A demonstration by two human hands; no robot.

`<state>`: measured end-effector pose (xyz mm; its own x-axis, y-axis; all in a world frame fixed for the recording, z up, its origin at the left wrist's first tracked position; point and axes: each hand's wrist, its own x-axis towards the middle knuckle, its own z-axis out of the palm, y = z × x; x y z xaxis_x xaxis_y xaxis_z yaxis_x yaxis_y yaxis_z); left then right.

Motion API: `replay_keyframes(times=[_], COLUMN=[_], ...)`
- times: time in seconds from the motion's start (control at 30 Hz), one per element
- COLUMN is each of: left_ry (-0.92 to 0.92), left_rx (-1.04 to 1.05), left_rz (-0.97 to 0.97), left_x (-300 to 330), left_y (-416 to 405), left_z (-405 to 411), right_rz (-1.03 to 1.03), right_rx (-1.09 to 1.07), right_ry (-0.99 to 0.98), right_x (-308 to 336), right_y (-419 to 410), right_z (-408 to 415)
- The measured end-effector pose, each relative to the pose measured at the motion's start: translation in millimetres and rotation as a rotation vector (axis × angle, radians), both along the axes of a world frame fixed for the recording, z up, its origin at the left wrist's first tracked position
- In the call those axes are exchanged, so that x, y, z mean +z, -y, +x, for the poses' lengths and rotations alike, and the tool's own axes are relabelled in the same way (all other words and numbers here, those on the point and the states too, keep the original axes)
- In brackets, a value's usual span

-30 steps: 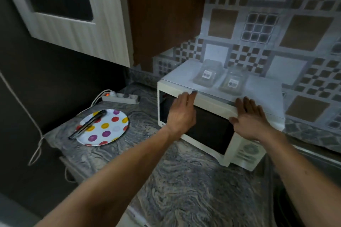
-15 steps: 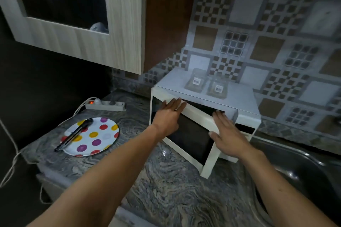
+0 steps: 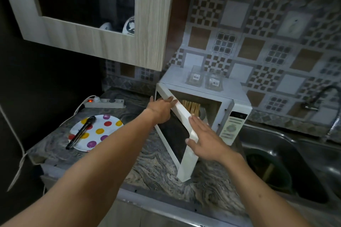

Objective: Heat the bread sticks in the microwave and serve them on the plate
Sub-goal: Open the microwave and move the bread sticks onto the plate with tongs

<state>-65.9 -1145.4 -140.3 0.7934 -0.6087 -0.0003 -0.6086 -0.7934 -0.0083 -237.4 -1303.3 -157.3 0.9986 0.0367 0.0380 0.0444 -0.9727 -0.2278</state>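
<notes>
Swung wider, microwave door (image 3: 177, 131) exposes bread sticks (image 3: 191, 107); left hand (image 3: 162, 109) clasps its top edge, right hand (image 3: 204, 140) flat, fingers apart.

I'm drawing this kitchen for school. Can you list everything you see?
microwave: 1, white, on the counter, door open
door: 1, white, swung out leftward
bread sticks: several, tan, inside the microwave
packets: 2, clear, on top of the microwave
plate: 1, white with coloured dots, left on the counter
tongs: 1, black, lying on the plate
power strip: 1, white, behind the plate
sink: 1, steel, right
cupboard: 1, pale wood, above
left hand: on the door's top edge
right hand: flat against the door's edge
</notes>
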Motion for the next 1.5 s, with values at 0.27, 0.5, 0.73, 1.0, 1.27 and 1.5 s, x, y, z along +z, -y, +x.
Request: replay_keyframes(times=[0.27,0.5,0.73,1.0,1.27,1.5], left_ry=[-0.063,-0.116,-0.156,-0.105,-0.164,-0.232], left_rx=[0.008,0.022,-0.101,0.073,0.364,0.582], left_rz=[0.175,0.209,0.102,-0.315,-0.293,-0.224], left_x=[31,38,45,-7,-73,-136], left_y=[-56,-98,-125,-203,-320,-362], left_z=[1,4,11,96,144,180], right_rz=[-0.041,-0.047,-0.364,-0.28,-0.105,0.015], right_rx=[0.286,0.284,0.288,0.201,-0.017,-0.292], right_ry=[-0.084,-0.025,0.085,0.015,-0.54,-0.597], right_x=[16,18,47,99,30,-69], right_y=[-66,-130,-149,-198,-259,-282], right_z=[13,31,47,101,207,244])
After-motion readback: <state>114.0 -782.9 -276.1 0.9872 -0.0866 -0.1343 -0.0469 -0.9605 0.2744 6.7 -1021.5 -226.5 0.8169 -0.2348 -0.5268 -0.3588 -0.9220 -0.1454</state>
